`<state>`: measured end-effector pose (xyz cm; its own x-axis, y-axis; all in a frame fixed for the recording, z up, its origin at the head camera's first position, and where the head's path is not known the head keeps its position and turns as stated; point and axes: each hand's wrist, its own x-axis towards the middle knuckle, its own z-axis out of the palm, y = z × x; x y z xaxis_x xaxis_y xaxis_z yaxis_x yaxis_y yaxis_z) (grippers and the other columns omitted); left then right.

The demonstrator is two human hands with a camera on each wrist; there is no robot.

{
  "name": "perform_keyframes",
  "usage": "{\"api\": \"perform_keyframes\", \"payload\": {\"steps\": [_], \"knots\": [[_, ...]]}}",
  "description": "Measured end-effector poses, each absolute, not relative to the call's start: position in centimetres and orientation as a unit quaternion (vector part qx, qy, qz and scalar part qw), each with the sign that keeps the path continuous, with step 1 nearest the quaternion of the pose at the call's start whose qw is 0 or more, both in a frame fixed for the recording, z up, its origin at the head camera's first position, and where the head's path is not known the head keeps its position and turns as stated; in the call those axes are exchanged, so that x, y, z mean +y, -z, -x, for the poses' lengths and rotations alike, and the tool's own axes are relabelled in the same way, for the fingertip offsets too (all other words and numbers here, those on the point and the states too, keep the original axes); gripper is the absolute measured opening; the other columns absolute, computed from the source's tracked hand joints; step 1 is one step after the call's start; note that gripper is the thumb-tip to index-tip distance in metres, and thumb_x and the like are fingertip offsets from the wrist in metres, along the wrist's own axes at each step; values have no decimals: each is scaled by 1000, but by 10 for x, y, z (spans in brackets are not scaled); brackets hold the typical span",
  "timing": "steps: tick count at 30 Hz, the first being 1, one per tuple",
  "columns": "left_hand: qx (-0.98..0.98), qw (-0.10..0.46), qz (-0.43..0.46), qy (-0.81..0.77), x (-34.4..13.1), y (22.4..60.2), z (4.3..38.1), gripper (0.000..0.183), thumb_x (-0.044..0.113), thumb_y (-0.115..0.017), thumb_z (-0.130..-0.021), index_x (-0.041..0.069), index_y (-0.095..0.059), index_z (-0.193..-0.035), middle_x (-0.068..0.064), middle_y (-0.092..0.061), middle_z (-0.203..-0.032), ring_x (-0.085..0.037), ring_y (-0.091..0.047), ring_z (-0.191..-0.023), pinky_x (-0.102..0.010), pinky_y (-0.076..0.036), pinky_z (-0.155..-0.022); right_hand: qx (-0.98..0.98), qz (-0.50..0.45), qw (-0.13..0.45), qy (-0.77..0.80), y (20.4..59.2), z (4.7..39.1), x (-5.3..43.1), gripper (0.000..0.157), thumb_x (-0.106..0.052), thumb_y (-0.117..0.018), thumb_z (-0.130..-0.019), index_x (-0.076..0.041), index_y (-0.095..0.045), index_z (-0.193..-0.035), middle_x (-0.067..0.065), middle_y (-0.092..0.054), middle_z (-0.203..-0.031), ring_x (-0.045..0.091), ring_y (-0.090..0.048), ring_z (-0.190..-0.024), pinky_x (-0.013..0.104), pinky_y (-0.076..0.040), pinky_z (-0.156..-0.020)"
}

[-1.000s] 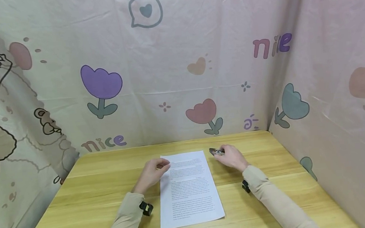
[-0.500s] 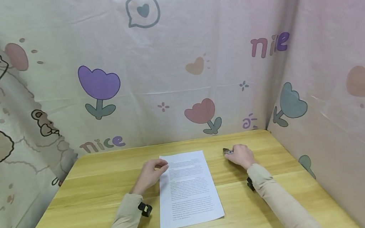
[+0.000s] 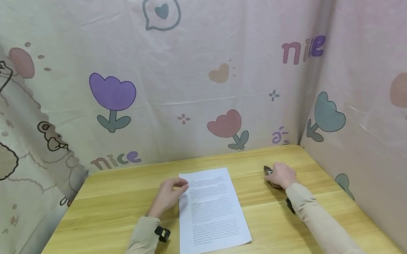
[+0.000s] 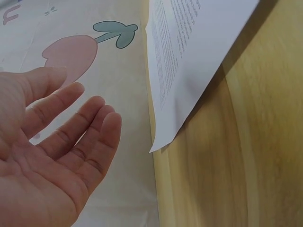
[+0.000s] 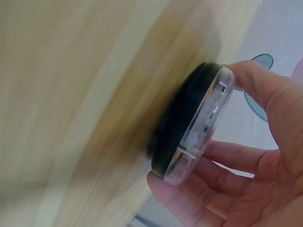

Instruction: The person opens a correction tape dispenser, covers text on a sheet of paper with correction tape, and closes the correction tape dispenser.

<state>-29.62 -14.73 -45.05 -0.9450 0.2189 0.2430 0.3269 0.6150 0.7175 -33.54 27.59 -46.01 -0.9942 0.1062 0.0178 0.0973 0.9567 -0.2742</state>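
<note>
A rounded oval object with a black base and a clear shell [image 5: 191, 125] is gripped by my right hand [image 3: 282, 175], thumb at one end and fingertips at the other. Parts show through its shell in the right wrist view; its exact kind is unclear. Whether its base touches the tabletop I cannot tell. A printed sheet of paper [image 3: 214, 218] lies on the table, its corner slightly raised in the left wrist view. Over the upper left edge of that sheet hovers my left hand [image 3: 169, 193], its relaxed, slightly bent fingers [image 4: 102, 142] holding nothing.
The light wooden table [image 3: 113, 214] stretches out on both sides of the paper. A patterned cloth [image 3: 171, 81] with flowers and lettering hangs behind its far edge and along both sides. Each sleeve carries a small black wrist camera [image 3: 163, 234].
My right hand has moved right, away from the paper, carrying the oval object, which has turned somewhat. The left hand and the sheet have stayed in place.
</note>
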Motion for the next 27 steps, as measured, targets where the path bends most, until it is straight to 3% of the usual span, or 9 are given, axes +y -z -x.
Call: {"api": "perform_keyframes", "payload": {"steps": [8, 15, 18, 20, 23, 27], "knots": [[-897, 56, 142, 414, -148, 452, 295, 22, 21, -67, -94, 6, -72, -109, -2, -73, -105, -21, -66, -101, -41, -55, -88, -991, 72, -3, -115, 460, 333, 296, 43, -41, -71, -80, -1, -64, -95, 24, -68, -94, 29, -59, -71, 41, -47, -52], [-896, 54, 142, 416, -149, 451, 295, 23, 21, -67, -94, 6, -72, -110, -3, -73, -105, -21, -65, -101, -40, -55, -87, -990, 82, -20, -114, 457, 329, 306, 37, -42, -65, -84, -7, -58, -72, 25, -67, -93, 28, -58, -70, 42, -48, -54], [-897, 55, 142, 415, -150, 452, 296, 24, 20, -67, -93, 5, -71, -112, -3, -73, -105, -21, -65, -100, -39, -55, -85, -990, 87, -24, -107, 456, 329, 305, 41, -44, -63, -86, -7, -57, -71, 24, -66, -92, 29, -59, -72, 43, -49, -55], [-896, 54, 140, 417, -151, 452, 296, 27, 20, -67, -93, 5, -70, -115, -4, -72, -105, -21, -65, -99, -38, -56, -84, -990, 88, -23, -103, 456, 328, 303, 45, -47, -62, -88, -4, -60, -75, 26, -65, -94, 34, -61, -76, 45, -50, -58], [-895, 53, 133, 423, -153, 452, 296, 32, 21, -67, -93, 6, -67, -121, -5, -71, -106, -21, -66, -97, -38, -56, -84, -991, 88, -16, -99, 457, 328, 300, 58, -54, -60, -88, 3, -65, -96, 32, -62, -103, 43, -62, -86, 52, -53, -66], [-894, 52, 127, 426, -154, 452, 297, 33, 21, -67, -93, 8, -65, -124, -6, -71, -105, -20, -66, -96, -37, -57, -83, -992, 83, -3, -90, 459, 327, 294, 77, -60, -57, -88, 11, -59, -117, 37, -55, -113, 51, -57, -97, 60, -51, -74]]}}
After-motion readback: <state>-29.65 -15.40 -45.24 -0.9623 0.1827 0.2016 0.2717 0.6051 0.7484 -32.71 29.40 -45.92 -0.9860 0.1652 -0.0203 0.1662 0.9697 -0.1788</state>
